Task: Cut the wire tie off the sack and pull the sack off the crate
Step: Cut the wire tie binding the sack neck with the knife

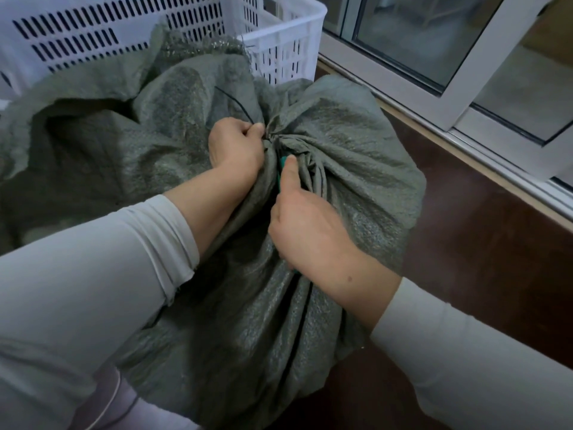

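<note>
A grey-green woven sack point(350, 144) fills the middle of the view, its neck bunched tight at the centre. My left hand point(237, 147) grips the gathered neck, and a thin black wire tie point(235, 102) sticks up and to the left from under its fingers. My right hand point(307, 221) is closed on a green-handled cutting tool point(282, 164), whose tip points into the bunched neck just below the tie. Most of the tool is hidden by my hand and the folds. The crate under the sack is fully covered.
A white slotted plastic crate point(288, 35) stands behind the sack at the top. More loose grey-green sacking point(77, 144) lies to the left. A white sliding window frame point(465, 97) runs along the right above dark brown floor point(483, 243).
</note>
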{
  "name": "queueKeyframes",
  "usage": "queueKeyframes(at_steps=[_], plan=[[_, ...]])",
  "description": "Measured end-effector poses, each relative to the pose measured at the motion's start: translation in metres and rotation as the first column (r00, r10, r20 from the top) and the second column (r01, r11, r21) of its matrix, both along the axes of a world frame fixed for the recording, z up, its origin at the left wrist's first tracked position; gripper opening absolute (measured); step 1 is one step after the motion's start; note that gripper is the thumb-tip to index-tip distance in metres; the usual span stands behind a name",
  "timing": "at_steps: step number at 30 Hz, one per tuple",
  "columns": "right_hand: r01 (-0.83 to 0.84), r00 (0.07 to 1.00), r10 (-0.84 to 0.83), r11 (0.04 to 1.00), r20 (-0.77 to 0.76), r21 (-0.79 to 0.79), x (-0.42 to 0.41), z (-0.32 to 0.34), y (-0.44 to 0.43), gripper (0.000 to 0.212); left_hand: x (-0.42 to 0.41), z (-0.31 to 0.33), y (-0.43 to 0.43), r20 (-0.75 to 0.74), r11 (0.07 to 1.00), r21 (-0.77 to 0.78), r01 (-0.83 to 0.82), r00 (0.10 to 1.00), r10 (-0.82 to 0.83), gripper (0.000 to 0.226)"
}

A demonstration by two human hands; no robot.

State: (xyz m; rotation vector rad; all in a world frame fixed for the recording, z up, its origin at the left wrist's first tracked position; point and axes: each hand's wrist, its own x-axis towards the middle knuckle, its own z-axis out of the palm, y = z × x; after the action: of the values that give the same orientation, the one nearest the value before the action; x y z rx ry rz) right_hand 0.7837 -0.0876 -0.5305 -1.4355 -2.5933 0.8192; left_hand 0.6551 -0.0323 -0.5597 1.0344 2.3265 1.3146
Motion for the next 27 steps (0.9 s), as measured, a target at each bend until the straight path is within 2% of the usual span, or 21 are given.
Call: queueKeyframes(at_steps=[13,19,23,27], plan=[[0.03,0.999,-0.029,0.999,-0.025,0.016,-0.001,0.001,0.012,0.071,0.005,-0.001,0.001,-0.132,1.0,-0.02,0.014,0.991,-0.017,0.035],[-0.021,1.0,0.021,0.999,-0.011,0.031,-0.002,-0.003,0.0,0.074,-0.004,-0.001,0.0,-0.068,1.0,0.005,-0.009,0.998,0.009,0.036],[0.021,1.0,-0.021,0.999,-0.011,0.025,-0.003,-0.003,0.012,0.074,0.004,-0.001,0.002,-0.09,1.0,-0.023,-0.003,0.996,0.001,0.035],[-0.016,1.0,0.016,0.997,0.002,0.07,-0.003,-0.007,0.003,0.075,-0.004,-0.001,0.003,-0.013,1.0,-0.012,-0.016,1.0,0.015,0.033]])
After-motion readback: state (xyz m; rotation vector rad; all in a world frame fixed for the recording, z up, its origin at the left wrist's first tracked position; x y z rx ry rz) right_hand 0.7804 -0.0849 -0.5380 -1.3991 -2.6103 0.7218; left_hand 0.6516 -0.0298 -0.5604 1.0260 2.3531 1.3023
